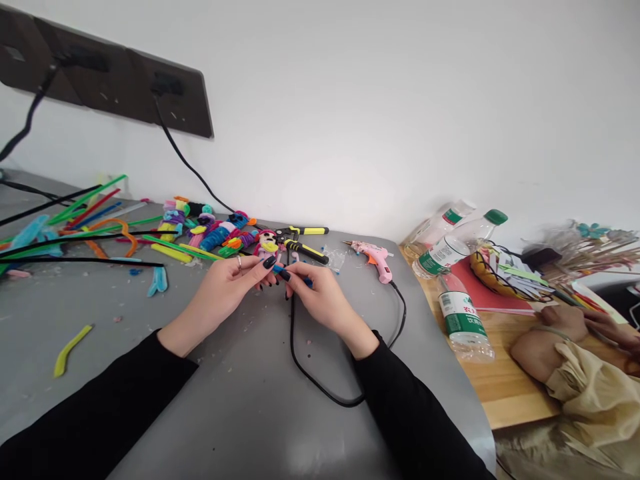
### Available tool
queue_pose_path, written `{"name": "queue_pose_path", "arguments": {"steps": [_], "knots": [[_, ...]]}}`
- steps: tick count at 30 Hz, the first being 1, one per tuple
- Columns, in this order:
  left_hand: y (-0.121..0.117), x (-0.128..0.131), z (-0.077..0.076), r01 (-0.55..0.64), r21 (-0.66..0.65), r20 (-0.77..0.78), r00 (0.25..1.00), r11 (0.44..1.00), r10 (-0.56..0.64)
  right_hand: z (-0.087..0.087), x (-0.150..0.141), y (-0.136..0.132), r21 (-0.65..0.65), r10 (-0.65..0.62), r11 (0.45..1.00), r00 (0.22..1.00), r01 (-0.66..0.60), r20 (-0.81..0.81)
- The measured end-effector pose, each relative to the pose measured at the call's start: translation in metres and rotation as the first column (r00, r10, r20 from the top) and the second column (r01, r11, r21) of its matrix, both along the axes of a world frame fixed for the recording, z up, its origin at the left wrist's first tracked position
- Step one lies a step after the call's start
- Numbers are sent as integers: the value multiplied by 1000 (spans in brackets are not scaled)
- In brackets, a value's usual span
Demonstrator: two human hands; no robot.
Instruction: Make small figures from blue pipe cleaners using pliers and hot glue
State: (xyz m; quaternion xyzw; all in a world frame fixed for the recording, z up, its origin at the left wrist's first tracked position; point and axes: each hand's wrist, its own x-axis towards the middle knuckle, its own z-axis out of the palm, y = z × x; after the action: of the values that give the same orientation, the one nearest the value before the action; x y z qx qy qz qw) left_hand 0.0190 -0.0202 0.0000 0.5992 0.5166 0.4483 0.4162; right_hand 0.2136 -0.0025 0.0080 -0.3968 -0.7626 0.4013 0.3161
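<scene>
Over the grey tabletop (250,413), my left hand (233,283) and my right hand (320,293) meet in the middle. Thumbs and fingers of both are pinched on a short blue pipe cleaner piece (278,269), mostly covered by the fingertips. Just behind them lies a pipe cleaner figure (267,241) in pink, white and yellow. More colourful pipe cleaner figures (220,233) lie to its left. Pliers with black and yellow handles (307,252) rest beyond my fingers. A pink glue gun (376,259) lies farther right, its black cord looping around near my right wrist.
Loose pipe cleaners (95,220) spread over the left side, with a yellow-green piece (70,350) nearer me. Plastic bottles (463,320) lie on the wooden table (515,393) at right, beside a basket (493,273). A co-worker's arm (543,350) rests there. Plugs sit in the wall socket panel (125,80).
</scene>
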Motion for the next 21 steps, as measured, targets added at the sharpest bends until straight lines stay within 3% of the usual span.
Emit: {"name": "queue_pose_path", "arguments": {"steps": [7, 11, 14, 17, 19, 21], "knots": [[-3, 2, 3, 45, 56, -3, 999, 997, -45, 0, 1, 0, 18, -39, 999, 999, 40, -35], [-4, 4, -3, 38, 232, -89, 996, 972, -18, 0, 0, 0, 24, -75, 997, 996, 77, -51], [-6, 6, -10, 55, 459, -261, 962, 886, 76, -2, -2, 0, 11, -110, 994, 993, 110, -50], [-8, 11, -14, 139, 648, -401, 898, 749, 180, -4, -5, -2, -8, -150, 989, 987, 150, -51], [-10, 16, -15, 188, 719, -452, 858, 669, 245, -6, -8, -4, -24, -183, 983, 982, 182, -54], [-11, 21, -16, 223, 743, -496, 817, 631, 295, -6, -10, -4, -39, -213, 977, 976, 212, -53]]}}
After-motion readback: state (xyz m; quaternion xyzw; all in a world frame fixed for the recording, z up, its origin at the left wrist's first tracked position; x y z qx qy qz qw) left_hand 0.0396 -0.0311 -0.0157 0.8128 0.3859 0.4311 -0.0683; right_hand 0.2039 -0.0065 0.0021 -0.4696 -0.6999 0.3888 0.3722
